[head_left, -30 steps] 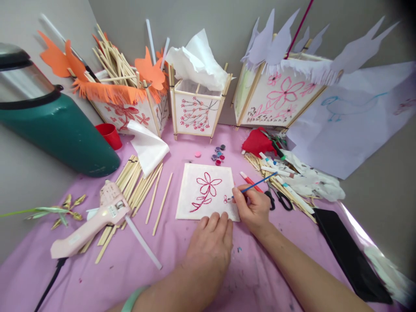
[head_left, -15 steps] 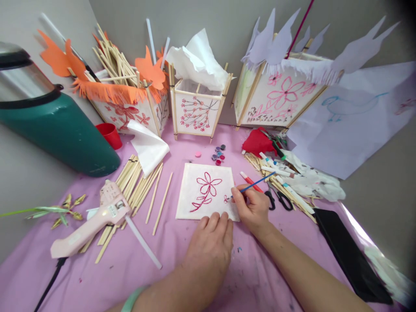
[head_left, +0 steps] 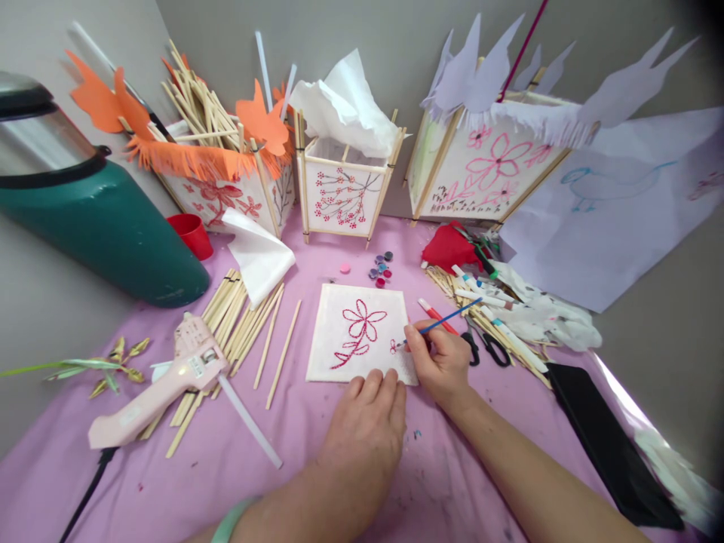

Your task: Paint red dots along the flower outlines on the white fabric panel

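While the white panel (head_left: 333, 332), painted with a red flower, lies flat on the purple-covered surface (head_left: 204, 501), the right hand (head_left: 442, 363) pinches a blue brush (head_left: 452, 316) above its right side. The left hand (head_left: 366, 426), unclenched, rests its fingertips at the near edge. Paint pots (head_left: 380, 283) stand just beyond; a glue gun (head_left: 193, 366) lies left.

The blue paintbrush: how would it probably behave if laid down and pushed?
The blue paintbrush is slender, so probably light. It looks straight beyond the right hand, suggesting stiffness. Being thin and rod-like, it may roll.
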`<state>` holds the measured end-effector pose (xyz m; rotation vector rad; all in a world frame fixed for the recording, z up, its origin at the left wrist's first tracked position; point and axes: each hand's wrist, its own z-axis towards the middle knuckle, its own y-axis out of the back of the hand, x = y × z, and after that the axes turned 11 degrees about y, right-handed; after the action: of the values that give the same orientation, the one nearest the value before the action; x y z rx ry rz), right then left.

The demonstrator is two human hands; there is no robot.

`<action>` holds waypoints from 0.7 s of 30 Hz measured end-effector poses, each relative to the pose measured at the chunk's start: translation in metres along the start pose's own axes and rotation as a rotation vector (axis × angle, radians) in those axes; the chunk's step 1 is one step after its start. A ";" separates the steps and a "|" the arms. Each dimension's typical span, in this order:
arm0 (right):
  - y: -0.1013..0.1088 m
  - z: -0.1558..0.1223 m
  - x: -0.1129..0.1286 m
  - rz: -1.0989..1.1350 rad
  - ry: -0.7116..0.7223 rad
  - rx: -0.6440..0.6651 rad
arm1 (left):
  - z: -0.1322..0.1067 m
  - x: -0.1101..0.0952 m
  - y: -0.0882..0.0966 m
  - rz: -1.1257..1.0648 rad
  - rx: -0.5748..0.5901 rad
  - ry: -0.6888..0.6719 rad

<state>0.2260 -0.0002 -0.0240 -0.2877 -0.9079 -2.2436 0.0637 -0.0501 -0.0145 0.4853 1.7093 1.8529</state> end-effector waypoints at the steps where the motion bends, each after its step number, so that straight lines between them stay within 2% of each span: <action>1: 0.000 0.000 0.000 0.002 0.001 0.001 | 0.000 0.000 0.000 -0.003 -0.004 0.001; 21: -0.001 0.001 0.001 -0.017 0.004 0.022 | 0.000 -0.001 -0.003 0.000 0.011 0.012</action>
<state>0.2245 0.0005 -0.0227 -0.2667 -0.9359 -2.2479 0.0646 -0.0506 -0.0177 0.4797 1.7280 1.8513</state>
